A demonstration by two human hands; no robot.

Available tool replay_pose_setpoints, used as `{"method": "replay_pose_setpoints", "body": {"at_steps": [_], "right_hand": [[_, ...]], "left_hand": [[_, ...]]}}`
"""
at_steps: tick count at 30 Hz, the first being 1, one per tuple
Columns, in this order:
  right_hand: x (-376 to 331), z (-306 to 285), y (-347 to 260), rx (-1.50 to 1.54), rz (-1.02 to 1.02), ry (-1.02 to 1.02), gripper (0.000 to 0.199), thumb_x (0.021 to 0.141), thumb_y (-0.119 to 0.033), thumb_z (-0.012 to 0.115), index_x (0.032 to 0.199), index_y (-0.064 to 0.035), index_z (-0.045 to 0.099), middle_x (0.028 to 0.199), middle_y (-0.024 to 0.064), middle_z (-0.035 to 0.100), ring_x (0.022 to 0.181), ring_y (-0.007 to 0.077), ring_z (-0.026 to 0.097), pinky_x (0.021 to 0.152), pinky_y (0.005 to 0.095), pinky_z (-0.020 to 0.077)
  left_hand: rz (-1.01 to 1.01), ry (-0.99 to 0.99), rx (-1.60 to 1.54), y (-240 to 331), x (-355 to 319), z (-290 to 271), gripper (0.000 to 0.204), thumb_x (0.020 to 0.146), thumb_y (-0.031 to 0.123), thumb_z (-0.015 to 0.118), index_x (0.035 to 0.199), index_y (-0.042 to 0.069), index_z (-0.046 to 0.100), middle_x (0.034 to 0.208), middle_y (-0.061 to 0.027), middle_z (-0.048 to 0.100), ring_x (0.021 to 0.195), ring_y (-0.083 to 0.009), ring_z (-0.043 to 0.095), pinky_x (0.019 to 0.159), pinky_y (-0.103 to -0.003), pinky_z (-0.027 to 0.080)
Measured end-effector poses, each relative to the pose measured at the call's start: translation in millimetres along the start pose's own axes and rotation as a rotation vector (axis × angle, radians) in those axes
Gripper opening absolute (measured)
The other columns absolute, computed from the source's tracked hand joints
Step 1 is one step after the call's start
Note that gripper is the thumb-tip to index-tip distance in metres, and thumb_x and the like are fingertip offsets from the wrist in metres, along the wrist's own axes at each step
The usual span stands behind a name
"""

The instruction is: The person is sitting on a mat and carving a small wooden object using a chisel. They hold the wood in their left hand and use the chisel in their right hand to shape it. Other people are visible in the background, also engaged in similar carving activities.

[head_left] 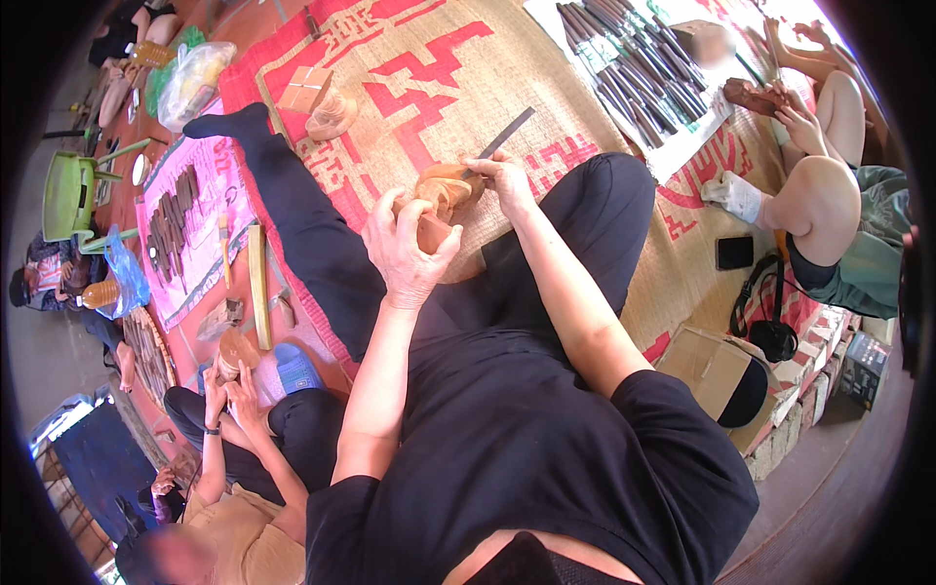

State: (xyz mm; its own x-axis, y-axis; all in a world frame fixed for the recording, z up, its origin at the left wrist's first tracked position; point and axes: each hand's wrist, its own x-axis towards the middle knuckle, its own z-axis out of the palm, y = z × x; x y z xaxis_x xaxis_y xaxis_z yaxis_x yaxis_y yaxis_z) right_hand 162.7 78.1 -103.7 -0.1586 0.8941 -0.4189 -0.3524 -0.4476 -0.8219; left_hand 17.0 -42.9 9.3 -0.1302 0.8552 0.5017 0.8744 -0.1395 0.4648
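Between my knees, my left hand (404, 246) is wrapped around a carved piece of orange-brown wood (450, 185) with rounded, curling forms. A flat, dark, bar-shaped tool (509, 131) is pinched in my right hand (507, 183), its long end pointing away to the upper right. The tool's near end meets the right side of the carving, where my fingers hide the contact. Beyond my left hand, another rounded wood carving (331, 114) and a squared wood block (304, 88) rest on the red and straw-coloured mat (429, 44).
Many dark-handled carving tools (634, 73) lie on a white sheet at the far right. More tools (174, 222) are on a pink cloth at left. A co-worker's hands (239, 395) hold wood at lower left; another's (799, 122) hold a brown carving at right. A phone (734, 253) lies nearby.
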Motion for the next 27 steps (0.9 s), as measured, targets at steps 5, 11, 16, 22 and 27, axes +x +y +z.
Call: {"method": "replay_pose_setpoints", "body": {"at_steps": [5,11,16,22,27], "right_hand": [[15.3,-18.1,0.1,0.12,-0.002,0.154,0.009,0.081,-0.006,0.067,0.086,-0.0044,0.059,0.085,0.0118,0.069,0.074,0.0179,0.066,0.07,0.0314,0.0537],[9.6,-8.3,9.2,-0.127,-0.007,-0.029,0.016,0.073,-0.012,0.075,0.079,-0.0062,0.062,0.075,0.0047,0.067,0.068,0.0119,0.061,0.065,0.025,0.0441],[12.9,-13.2,-3.6,0.106,-0.037,0.15,0.013,0.076,-0.008,0.071,0.082,-0.0055,0.06,0.08,0.0077,0.068,0.069,0.0132,0.064,0.066,0.0254,0.0458],[7.1,-4.5,3.1,-0.069,-0.031,-0.028,0.011,0.074,-0.007,0.073,0.075,-0.0044,0.062,0.073,0.0055,0.065,0.063,0.0121,0.059,0.062,0.0247,0.0457],[14.7,-15.3,-5.4,0.018,-0.092,0.189,0.011,0.074,-0.006,0.072,0.076,-0.0043,0.061,0.073,0.0066,0.066,0.063,0.0123,0.061,0.061,0.0252,0.0463]], "left_hand": [[0.037,0.0,0.016,1.8,0.0,-0.4,0.047,0.058,0.03,0.082,0.096,0.015,0.06,0.117,-0.0106,0.053,0.106,-0.0288,0.054,0.089,-0.043,0.042],[0.055,-0.018,0.015,5.2,0.1,1.3,0.047,0.058,0.031,0.082,0.097,0.015,0.06,0.118,-0.0097,0.053,0.106,-0.029,0.053,0.09,-0.043,0.042],[0.092,-0.039,-0.002,3.5,-3.6,2.6,0.047,0.059,0.031,0.082,0.097,0.016,0.061,0.119,-0.0089,0.053,0.107,-0.0291,0.053,0.09,-0.043,0.042],[0.103,-0.068,0.004,8.6,-1.0,2.9,0.047,0.059,0.032,0.082,0.098,0.016,0.061,0.12,-0.0093,0.053,0.106,-0.0292,0.053,0.09,-0.043,0.042],[0.12,-0.08,0.008,10.1,0.5,1.1,0.046,0.059,0.033,0.081,0.097,0.016,0.061,0.12,-0.0095,0.053,0.106,-0.0291,0.053,0.089,-0.042,0.042]]}}
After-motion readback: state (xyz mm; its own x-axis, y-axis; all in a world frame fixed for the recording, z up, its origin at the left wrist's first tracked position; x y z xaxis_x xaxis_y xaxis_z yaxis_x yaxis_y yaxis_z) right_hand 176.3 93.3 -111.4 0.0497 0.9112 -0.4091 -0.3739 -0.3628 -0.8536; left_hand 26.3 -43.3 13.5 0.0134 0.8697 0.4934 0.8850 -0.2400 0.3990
